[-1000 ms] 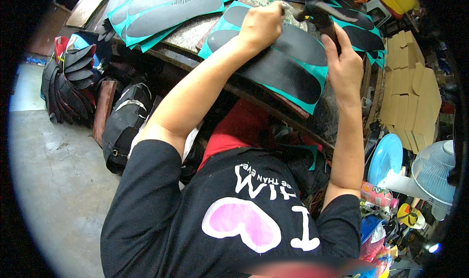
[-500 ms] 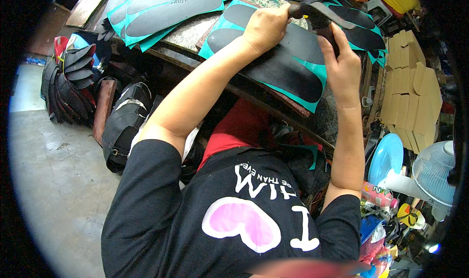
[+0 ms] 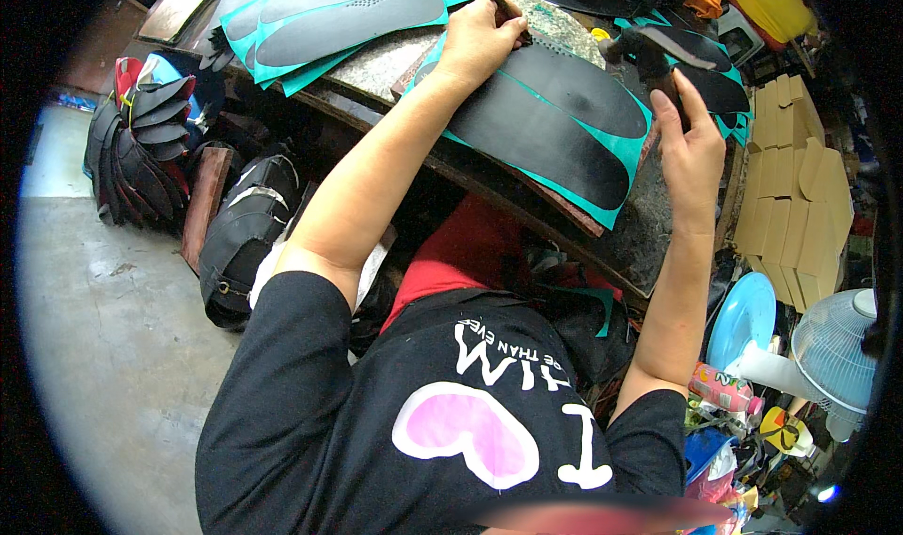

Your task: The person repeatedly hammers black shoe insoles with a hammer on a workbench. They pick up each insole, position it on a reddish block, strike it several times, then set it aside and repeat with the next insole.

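My left hand pinches a short dark punch at the far end of a black sole-shaped piece. My right hand is wrapped round the handle of a hammer with a dark, curved head, held to the right of the punch and apart from it. Below the tools lie black insoles on a teal sheet, resting on a reddish board. A cluster of small holes shows in the upper insole near the punch. My left fingers partly hide that end.
More black insoles on teal sheets lie at the left of the worktable. Others sit beyond the hammer. Cardboard boxes and a fan stand at the right. Strung black pieces are on the floor at the left.
My left hand has moved left with the punch. The hammer in my right hand has moved to the right and slightly down, away from the punch, and the insoles now show more fully.
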Motion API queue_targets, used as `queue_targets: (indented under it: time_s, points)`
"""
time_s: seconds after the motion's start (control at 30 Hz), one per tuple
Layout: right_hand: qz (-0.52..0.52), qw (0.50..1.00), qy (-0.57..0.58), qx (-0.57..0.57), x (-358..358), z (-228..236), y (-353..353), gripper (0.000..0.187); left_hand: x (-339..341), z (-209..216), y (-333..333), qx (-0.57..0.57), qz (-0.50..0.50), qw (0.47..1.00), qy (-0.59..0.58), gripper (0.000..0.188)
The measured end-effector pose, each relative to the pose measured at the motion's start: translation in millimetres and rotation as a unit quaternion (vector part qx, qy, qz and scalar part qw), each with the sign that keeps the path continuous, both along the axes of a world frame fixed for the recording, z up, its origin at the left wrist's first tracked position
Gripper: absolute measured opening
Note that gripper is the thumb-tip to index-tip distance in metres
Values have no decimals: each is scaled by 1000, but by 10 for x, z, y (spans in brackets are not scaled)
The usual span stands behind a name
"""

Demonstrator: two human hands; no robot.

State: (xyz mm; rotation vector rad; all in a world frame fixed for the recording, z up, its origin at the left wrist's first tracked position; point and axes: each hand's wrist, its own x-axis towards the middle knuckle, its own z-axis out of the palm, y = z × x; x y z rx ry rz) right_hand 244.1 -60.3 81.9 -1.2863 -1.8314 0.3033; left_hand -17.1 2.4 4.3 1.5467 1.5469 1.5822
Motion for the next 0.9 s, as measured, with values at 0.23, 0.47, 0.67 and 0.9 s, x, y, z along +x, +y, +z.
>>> queue_targets:
  time_s: [0.23, 0.47, 0.67, 0.9]
  points:
    - [115, 978, 152, 91, -145, 407, -159, 36, 81, 35, -12, 94, 69, 973, 201, 22]
    - [0, 998, -65, 9, -237, -116, 97, 41, 137, 51, 40, 82, 45, 977, 193, 14]
    - [63, 993, 68, 76, 70, 231, 13, 39, 25, -71, 124, -11, -14, 1000, 22, 16]
    - [84, 988, 83, 103, -270, 239, -55, 40, 222, 80, -2, 159, -5, 932, 325, 17]
